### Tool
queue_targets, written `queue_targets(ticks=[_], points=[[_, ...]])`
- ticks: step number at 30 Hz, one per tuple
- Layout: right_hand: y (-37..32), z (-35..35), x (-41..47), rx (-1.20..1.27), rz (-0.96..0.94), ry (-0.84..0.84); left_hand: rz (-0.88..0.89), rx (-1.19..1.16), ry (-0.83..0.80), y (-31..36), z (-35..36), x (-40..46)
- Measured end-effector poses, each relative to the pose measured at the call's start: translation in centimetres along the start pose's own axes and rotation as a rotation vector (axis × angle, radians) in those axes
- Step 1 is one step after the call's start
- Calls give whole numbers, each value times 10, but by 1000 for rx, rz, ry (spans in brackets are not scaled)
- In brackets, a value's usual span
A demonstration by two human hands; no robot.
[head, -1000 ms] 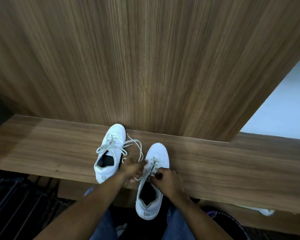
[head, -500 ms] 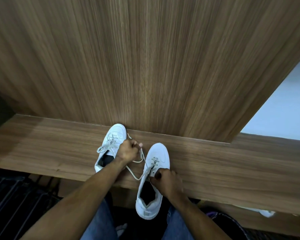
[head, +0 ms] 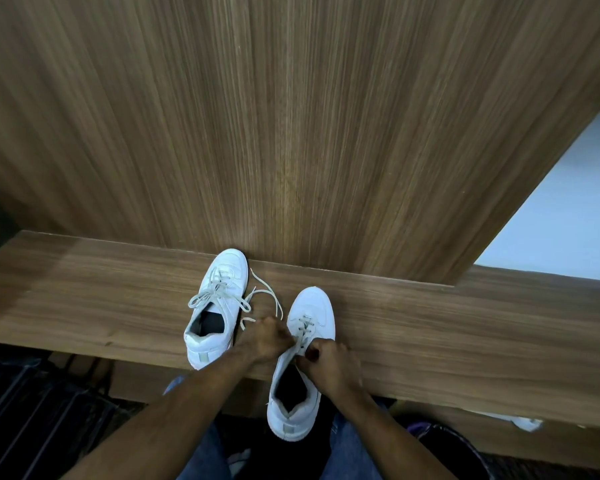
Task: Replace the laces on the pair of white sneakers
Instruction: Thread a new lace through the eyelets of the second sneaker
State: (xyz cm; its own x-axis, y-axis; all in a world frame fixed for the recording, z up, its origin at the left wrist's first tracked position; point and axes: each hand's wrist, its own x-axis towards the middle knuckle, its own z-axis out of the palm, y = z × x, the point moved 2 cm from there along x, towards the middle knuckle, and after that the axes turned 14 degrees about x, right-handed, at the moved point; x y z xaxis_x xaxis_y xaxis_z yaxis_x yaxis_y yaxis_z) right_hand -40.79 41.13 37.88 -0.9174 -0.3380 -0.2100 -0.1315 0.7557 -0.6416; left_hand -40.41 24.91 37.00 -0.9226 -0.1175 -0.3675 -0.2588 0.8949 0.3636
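Two white sneakers stand on a wooden ledge [head: 465, 327]. The left sneaker [head: 219, 306] is fully laced, its bow loose on top. The right sneaker [head: 305, 358] overhangs the ledge's front edge and has a lace only through its lower eyelets. My left hand [head: 267, 339] grips the loose lace [head: 269, 296] at the right sneaker's left side; the lace's free end trails back over the ledge between the shoes. My right hand [head: 329, 363] pinches the right side of that sneaker's upper near the eyelets.
A tall wooden panel [head: 291, 133] rises directly behind the shoes. A white wall [head: 561, 209] shows at the right. Below the ledge are my jeans [head: 205, 455], a dark slatted surface [head: 32, 417] at the left and a white object [head: 527, 424] at the right.
My left hand pulled the lace up and back toward the left sneaker, then came back down to the right sneaker's eyelets. My right hand stayed on the right sneaker.
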Motion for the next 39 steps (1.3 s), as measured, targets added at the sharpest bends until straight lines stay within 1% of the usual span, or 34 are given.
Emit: queue_targets(ticks=[4, 6, 9, 10, 12, 14, 16, 18, 21, 24, 29, 31, 32, 34, 35, 37, 39], points=[[-2, 0, -1, -10, 18, -13, -48, -125, -2, 4, -2, 2], [-3, -1, -2, 27, 45, -36, -82, -195, -13, 7, -5, 4], [1, -3, 4, 238, 101, -87, -91, -205, -14, 12, -14, 8], [7, -2, 11, 313, 110, -87, -68, -223, 0, 13, -19, 10], [15, -5, 24, 406, 95, -81, -18, -343, 26, 15, -31, 11], [-2, -20, 24, 535, 46, -72, 51, -465, 60, 23, -49, 11], [-20, -32, 26, 724, 24, -81, 118, -531, 66, 37, -72, 9], [-37, -41, 28, 875, -11, -78, 189, -532, 86, 49, -93, 8], [-49, -48, 32, 963, -22, -52, 273, -536, 124, 56, -109, 7], [-39, -54, 35, 1041, 118, 71, 265, -509, 157, 45, -109, 9], [13, -45, 33, 1318, 505, 180, 166, -365, 189, 6, -88, 15], [22, -41, 31, 1368, 555, 204, 136, -352, 194, -3, -78, 16], [21, -40, 28, 1361, 524, 216, 133, -352, 192, -5, -74, 16], [11, -40, 25, 1291, 377, 201, 154, -361, 179, -1, -66, 16], [4, -40, 25, 1232, 285, 163, 175, -362, 170, 4, -63, 15], [-13, -35, 26, 1092, 137, 31, 224, -363, 158, 14, -59, 15], [-23, -29, 30, 952, 43, -38, 268, -357, 158, 23, -58, 14]])
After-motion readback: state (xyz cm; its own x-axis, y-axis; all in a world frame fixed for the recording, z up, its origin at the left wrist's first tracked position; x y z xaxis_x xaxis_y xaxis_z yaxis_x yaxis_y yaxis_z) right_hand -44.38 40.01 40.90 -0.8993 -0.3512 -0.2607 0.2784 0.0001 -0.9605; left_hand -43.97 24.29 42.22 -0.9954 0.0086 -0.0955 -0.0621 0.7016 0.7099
